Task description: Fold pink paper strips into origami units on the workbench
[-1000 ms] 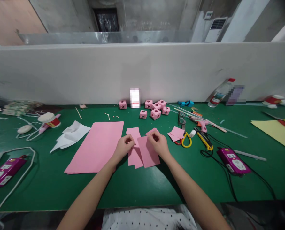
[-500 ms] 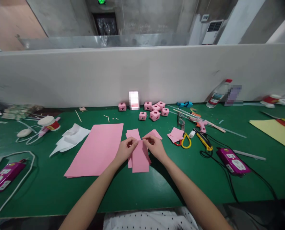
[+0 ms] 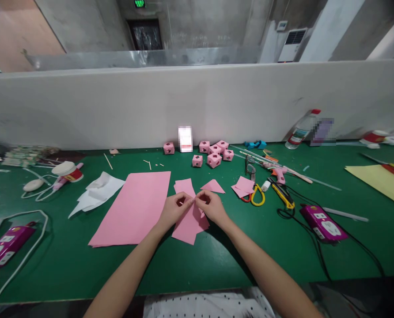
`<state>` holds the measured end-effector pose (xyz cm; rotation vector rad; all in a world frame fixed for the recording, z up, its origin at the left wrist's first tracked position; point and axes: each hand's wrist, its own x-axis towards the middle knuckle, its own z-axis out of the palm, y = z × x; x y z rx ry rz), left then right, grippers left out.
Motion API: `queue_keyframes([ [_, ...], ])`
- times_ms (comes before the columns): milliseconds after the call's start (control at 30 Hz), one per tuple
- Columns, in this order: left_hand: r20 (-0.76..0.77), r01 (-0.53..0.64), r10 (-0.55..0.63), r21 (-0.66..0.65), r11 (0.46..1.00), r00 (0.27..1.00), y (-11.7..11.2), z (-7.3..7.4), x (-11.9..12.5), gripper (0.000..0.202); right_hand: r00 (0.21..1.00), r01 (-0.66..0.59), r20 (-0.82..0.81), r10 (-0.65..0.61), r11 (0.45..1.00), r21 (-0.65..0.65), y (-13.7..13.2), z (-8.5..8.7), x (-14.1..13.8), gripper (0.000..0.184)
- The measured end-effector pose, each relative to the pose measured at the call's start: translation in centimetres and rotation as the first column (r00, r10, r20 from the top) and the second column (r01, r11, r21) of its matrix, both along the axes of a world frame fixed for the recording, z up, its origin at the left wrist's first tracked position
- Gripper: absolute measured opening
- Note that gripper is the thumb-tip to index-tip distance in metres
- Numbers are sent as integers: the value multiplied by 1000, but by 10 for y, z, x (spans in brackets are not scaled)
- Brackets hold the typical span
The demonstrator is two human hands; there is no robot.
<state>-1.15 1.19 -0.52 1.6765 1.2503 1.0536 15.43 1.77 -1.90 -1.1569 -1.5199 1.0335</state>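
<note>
Pink ppr (image 3: 185, 230) touches L hand (image 3: 173, 209) & R hand (image 3: 215, 207) fingertips at far end.

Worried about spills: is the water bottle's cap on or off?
On: the red cap sits atop the bottle; how tightly, the picture doesn't show.

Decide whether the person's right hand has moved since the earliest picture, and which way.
Yes. Judged against the large pink paper lying flat on the table, the right hand has shifted left, closer to it.
</note>
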Motion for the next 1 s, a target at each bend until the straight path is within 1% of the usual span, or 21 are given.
queue_keyframes([
  [100, -2, 5, -5, -4, 1000, 1000, -2, -2, 3, 22, 1000, -5, 18, 5, 1000, -11, 0, 0, 1, 6],
  [200, 29, -36, 36, -8, 999, 999, -1, -2, 3, 20, 1000, -6, 9, 6, 1000, -19, 2, 0, 3, 5],
  [300, 82, -115, 113, 12, 993, 990, 2, 1, -5, 19, 1000, 17, -9, -17, 999, -36, 8, -1, 10, 4],
  [400, 155, -235, 224, 53, 971, 962, 7, 7, -16, 21, 995, 95, -15, -97, 992, -78, 16, -1, 21, 7],
  [467, 202, -297, 285, 33, 954, 937, 9, 10, -21, 22, 989, 128, -63, -136, 985, -112, 19, 0, 25, 12],
  [500, 221, -296, 287, 8, 955, 932, 9, 11, -22, 23, 985, 129, -101, -143, 983, -128, 20, 1, 26, 15],
  [567, 245, -250, 250, -33, 968, 937, 9, 10, -20, 24, 975, 101, -180, -129, 983, -156, 18, 3, 23, 21],
  [667, 261, -147, 159, -65, 987, 952, 7, 5, -11, 26, 974, 2, -225, -40, 986, -165, 12, 4, 14, 27],
  [733, 244, -80, 99, -89, 993, 965, 6, 2, -4, 25, 980, -35, -198, 7, 990, -138, 9, 4, 10, 28],
  [767, 233, -50, 75, -108, 993, 970, 5, 0, -2, 25, 983, -27, -183, 5, 992, -120, 8, 4, 9, 28],
  [900, 210, 34, 14, -224, 974, 978, 3, -3, 3, 28, 989, 60, -133, -67, 997, -57, 11, 3, 16, 28],
  [933, 199, 42, 5, -233, 972, 980, 3, -2, 3, 29, 992, 56, -113, -61, 997, -46, 12, 2, 17, 27],
  [1000, 158, 39, -7, -202, 979, 987, 3, -1, 3, 25, 998, 20, -62, -21, 999, -26, 12, 0, 18, 27],
])
